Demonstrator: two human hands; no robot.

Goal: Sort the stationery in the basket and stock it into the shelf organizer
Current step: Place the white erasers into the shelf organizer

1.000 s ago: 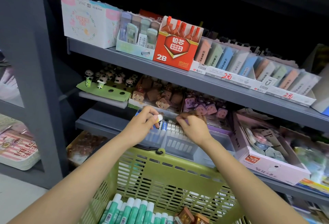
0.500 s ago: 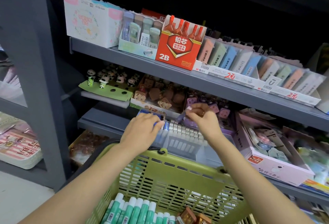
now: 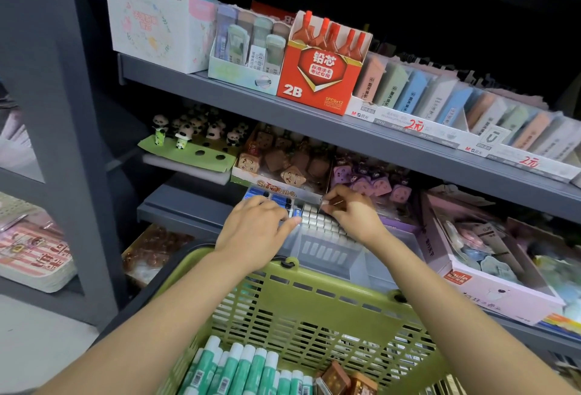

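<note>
Both hands work over the clear organizer (image 3: 323, 250) beyond the basket (image 3: 283, 309) — the right hand (image 3: 352, 215) pinches a small piece I can't identify, the left hand (image 3: 254, 228) rests flat-fingered beside. Best lower it straight into the row just below the pinch.

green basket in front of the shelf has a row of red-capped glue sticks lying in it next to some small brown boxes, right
Not quite: in the head view the glue sticks in the green basket have white caps and green bodies, not red caps. The rest holds: they lie in a row beside small brown boxes.
</note>
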